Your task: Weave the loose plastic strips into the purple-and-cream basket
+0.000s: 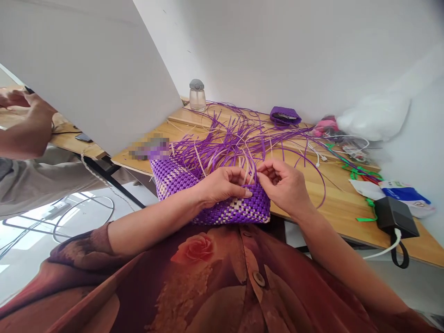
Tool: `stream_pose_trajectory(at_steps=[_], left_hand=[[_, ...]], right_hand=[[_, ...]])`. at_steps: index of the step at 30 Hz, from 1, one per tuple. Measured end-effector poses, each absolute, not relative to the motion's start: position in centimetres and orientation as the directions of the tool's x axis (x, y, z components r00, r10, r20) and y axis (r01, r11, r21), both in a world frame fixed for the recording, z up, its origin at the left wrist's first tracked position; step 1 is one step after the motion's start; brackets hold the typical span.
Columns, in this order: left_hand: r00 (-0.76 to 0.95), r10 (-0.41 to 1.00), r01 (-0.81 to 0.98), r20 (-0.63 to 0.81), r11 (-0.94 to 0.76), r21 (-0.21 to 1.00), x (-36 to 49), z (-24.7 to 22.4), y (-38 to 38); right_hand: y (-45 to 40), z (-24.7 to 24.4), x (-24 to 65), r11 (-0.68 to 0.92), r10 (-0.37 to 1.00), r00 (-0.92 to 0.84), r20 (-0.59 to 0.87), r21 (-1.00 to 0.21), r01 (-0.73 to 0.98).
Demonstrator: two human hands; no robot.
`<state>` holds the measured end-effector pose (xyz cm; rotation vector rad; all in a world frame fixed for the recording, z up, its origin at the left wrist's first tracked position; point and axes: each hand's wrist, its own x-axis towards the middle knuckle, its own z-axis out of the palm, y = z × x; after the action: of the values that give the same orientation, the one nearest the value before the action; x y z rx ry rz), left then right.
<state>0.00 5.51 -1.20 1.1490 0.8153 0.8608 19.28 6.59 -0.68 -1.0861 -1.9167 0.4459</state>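
Observation:
A purple and cream woven piece (236, 210) lies at the table's front edge against my body, with many loose purple strips (225, 143) and a few cream ones fanning from its upper edge. My left hand (227, 187) grips that upper edge near its right end, thumb on the near side, fingers behind. Just to the right, my right hand (282, 185) pinches at a purple strip by the piece's right corner, its fingertips close together. The tips of my left fingers are partly hidden by the weave and strips.
On the wooden table (333, 203) are a bottle (197, 96), a small purple woven item (285, 116), a white plastic bag (374, 115), a blue and white packet (405, 196) and a black box (395, 217) with a white cable. Beyond a partition at left, another person's arms (27, 125) show.

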Motion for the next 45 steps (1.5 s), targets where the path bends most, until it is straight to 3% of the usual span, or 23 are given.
stream_pose_trajectory(at_steps=[5,8,12,16,22,28,32,38,42,45], left_hand=[[0.409,0.907,-0.199,-0.099,0.194,0.961,0.1,-1.3,5.5],[0.41,0.903,-0.204,-0.127,0.227,0.952,0.1,-1.3,5.5],[0.422,0.897,-0.21,-0.131,0.237,0.948,0.0,-1.1,5.4],[0.438,0.889,-0.175,-0.135,0.231,0.957,-0.1,-1.2,5.4],[0.402,0.908,-0.169,-0.123,0.205,0.964,0.4,-1.8,5.1],[0.351,0.93,-0.135,-0.111,0.168,0.977,0.9,-1.8,4.9],[0.339,0.935,-0.116,-0.108,0.156,0.981,0.9,-1.7,4.9],[0.325,0.941,-0.15,-0.093,0.148,0.978,0.9,-1.8,5.0],[0.324,0.942,-0.155,-0.09,0.146,0.977,0.8,-1.7,4.8],[0.323,0.943,-0.156,-0.08,0.136,0.978,0.8,-1.8,4.6]], right_hand=[[5.6,-0.6,19.3,0.609,0.787,-0.288,0.546,-0.608,0.51],[5.9,-0.8,19.4,0.671,0.711,-0.262,0.653,-0.518,0.53],[6.9,-0.8,20.0,0.774,0.489,-0.332,0.807,-0.226,0.591],[7.2,0.1,21.0,0.807,0.296,-0.485,0.823,0.056,0.588],[5.8,1.7,21.0,0.82,0.294,-0.704,0.646,0.207,0.533],[5.0,2.6,20.6,0.598,0.382,-0.72,0.579,0.438,0.671],[4.7,2.7,21.9,0.613,0.476,-0.705,0.525,0.376,0.694],[3.2,1.3,22.8,0.643,0.485,-0.46,0.744,0.053,0.764],[3.8,0.3,21.1,0.658,0.702,-0.376,0.605,-0.349,0.667],[4.1,0.6,20.2,0.601,0.781,-0.41,0.471,-0.392,0.696]])
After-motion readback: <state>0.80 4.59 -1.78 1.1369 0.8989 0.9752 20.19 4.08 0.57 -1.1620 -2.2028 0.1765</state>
